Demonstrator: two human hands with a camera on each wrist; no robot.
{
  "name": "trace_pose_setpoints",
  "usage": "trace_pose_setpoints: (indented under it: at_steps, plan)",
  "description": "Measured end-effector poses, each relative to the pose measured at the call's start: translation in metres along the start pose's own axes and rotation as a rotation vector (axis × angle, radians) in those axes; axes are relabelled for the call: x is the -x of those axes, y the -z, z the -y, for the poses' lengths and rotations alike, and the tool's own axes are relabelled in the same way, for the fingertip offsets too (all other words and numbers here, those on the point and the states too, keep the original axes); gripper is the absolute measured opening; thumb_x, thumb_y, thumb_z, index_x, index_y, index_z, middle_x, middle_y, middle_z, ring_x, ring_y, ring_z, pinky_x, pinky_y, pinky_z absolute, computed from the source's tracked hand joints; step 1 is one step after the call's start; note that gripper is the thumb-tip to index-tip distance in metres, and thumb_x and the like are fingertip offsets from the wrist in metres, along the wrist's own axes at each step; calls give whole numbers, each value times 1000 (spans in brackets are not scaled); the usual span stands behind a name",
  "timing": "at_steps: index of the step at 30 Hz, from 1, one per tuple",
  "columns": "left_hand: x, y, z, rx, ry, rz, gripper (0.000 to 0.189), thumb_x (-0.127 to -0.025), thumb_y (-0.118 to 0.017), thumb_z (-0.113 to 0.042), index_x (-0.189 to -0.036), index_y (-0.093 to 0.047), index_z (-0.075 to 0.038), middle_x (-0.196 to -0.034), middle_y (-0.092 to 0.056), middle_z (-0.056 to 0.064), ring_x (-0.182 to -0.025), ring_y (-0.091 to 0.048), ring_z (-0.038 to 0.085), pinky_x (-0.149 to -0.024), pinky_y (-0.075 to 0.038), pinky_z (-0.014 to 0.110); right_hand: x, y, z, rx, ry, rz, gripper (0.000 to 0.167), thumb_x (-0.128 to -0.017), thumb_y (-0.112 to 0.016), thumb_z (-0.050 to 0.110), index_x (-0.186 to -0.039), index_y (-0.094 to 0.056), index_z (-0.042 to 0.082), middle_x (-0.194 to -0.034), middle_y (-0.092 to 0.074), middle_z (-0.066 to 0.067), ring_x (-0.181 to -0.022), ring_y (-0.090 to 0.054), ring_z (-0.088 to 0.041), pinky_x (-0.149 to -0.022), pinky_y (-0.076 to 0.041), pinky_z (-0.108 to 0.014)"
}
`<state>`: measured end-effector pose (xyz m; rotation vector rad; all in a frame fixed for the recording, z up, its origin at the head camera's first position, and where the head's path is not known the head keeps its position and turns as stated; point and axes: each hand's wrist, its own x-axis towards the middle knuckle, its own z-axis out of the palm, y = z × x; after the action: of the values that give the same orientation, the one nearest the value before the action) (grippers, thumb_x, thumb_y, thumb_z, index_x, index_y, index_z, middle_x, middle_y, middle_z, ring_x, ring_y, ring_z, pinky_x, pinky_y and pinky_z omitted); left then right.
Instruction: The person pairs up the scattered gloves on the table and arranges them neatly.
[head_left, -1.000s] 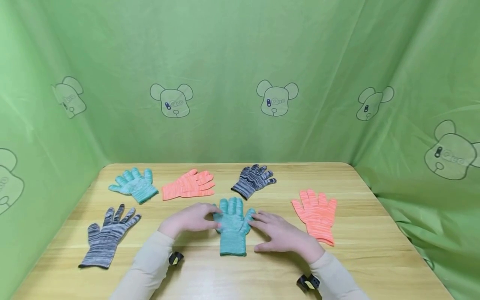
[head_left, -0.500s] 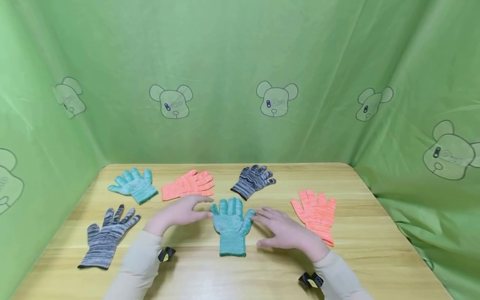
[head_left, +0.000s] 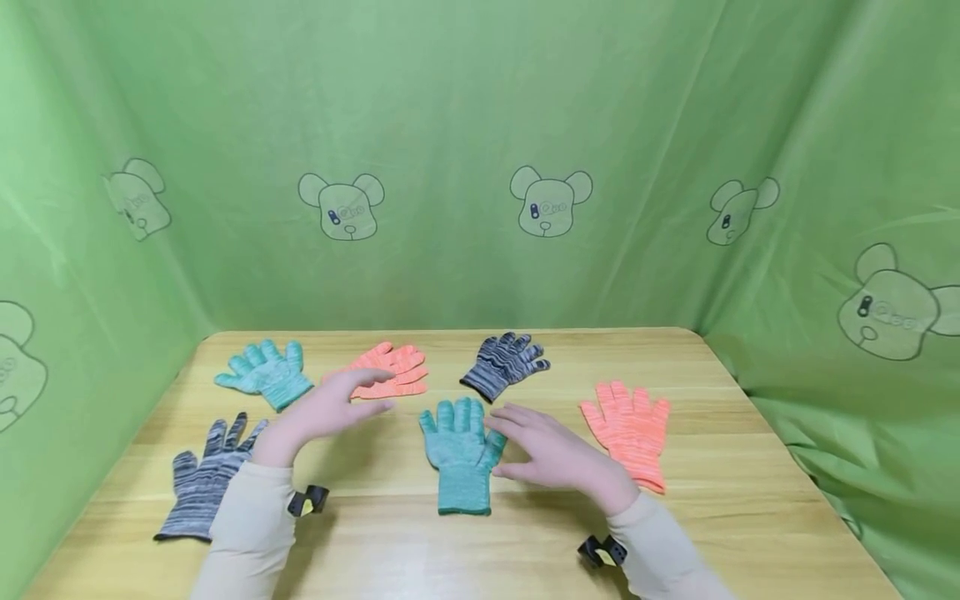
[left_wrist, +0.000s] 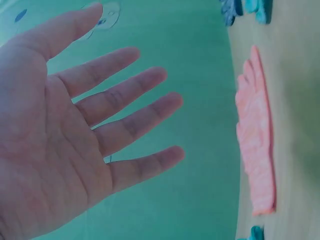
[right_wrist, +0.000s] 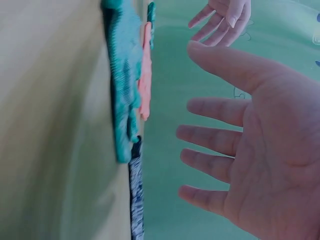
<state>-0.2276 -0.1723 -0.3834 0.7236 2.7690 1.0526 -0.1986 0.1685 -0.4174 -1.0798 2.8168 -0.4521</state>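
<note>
Head cam first: the teal knit glove (head_left: 461, 458) is lying flat mid-table (head_left: 420, 567) between the hands, long axis running pretty much straight away from the person, cuff near, tips far. Right hand (head_left: 558, 450) is definitely the nearer one, with the glove just to the left of its fingers, which overlap the glove's right edge from this angle. Left hand (head_left: 330, 404) is way more off to the side, partly blocking a coral knit glove (head_left: 397, 360). Left wrist cam: fingers spread apart, nothing in them, coral glove out past the tips. Right wrist cam: fingers apart too, holding nothing, and there's green curtain (right_wrist: 165, 150) showing between them and the teal one, so I'd guess no contact
</note>
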Motion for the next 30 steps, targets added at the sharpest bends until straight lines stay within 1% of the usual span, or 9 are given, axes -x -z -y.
trace_pose_setpoints:
  at_steps: [2, 4, 7, 9, 10, 15, 21, 27, 30]
  plan:
    - [2, 5, 2, 37, 17, -12, 56, -93, -61, -46, -139, -54, -14, -146, -51, 10, -132, -50, 34, -106, -44, 55, -5, 2, 3, -6, 1, -12, 69, -89, -66, 43, -146, -44, 10, -153, -41, -15, -142, -36, -38, -115, -30, -60]
    - [5, 10, 4, 59, 30, -31, 56, -95, -57, -49, -140, -53, -15, -147, -50, 10, -130, -52, 33, -103, -45, 56, -10, 3, 6, -6, 9, -26, 69, -89, -66, 43, -146, -43, 11, -153, -41, -13, -141, -37, -37, -115, -31, -59]
    - [10, 18, 9, 42, 51, -81, 54, -96, -55, -48, -138, -54, -14, -144, -53, 10, -127, -54, 34, -102, -45, 57, -19, 6, 11, 0, 26, -50, 70, -89, -66, 43, -147, -42, 13, -152, -42, -11, -140, -39, -35, -114, -33, -58]
    - [14, 25, 14, 4, 65, -116, 53, -97, -55, -44, -138, -54, -10, -139, -57, 14, -125, -54, 36, -101, -45, 58, -25, 8, 15, -1, 32, -60, 70, -90, -66, 43, -148, -42, 13, -152, -42, -10, -140, -40, -33, -115, -33, -57]
    - [16, 28, 16, -8, 81, -130, 53, -97, -55, -45, -138, -54, -10, -138, -58, 14, -127, -53, 36, -103, -44, 59, -28, 10, 17, -2, 32, -63, 70, -90, -66, 44, -148, -41, 14, -152, -42, -9, -140, -40, -32, -115, -33, -56]
    - [24, 42, 27, -3, 111, -197, 56, -98, -52, -46, -138, -52, -7, -137, -58, 16, -126, -54, 37, -104, -42, 59, -44, 17, 30, -36, 19, -55, 68, -91, -64, 45, -148, -41, 17, -153, -43, -7, -142, -39, -30, -117, -32, -50]
    - [33, 53, 40, 37, 146, -318, 54, -99, -50, -45, -137, -52, -6, -133, -60, 19, -120, -57, 37, -103, -45, 55, -63, 22, 48, -85, 33, -38, 66, -93, -61, 45, -149, -39, 17, -151, -46, -6, -140, -40, -27, -117, -33, -48]
    - [43, 61, 55, 64, 178, -444, 54, -99, -50, -44, -138, -52, -6, -134, -58, 22, -120, -55, 42, -100, -44, 59, -81, 23, 65, -119, 32, -27, 67, -94, -59, 46, -151, -36, 18, -152, -44, -4, -142, -39, -24, -118, -33, -42]
    - [48, 64, 62, 80, 203, -502, 56, -100, -49, -46, -139, -51, -5, -135, -57, 22, -120, -54, 40, -99, -43, 59, -92, 20, 73, -150, 37, -18, 67, -95, -59, 45, -151, -35, 17, -152, -44, -3, -142, -38, -23, -118, -34, -39]
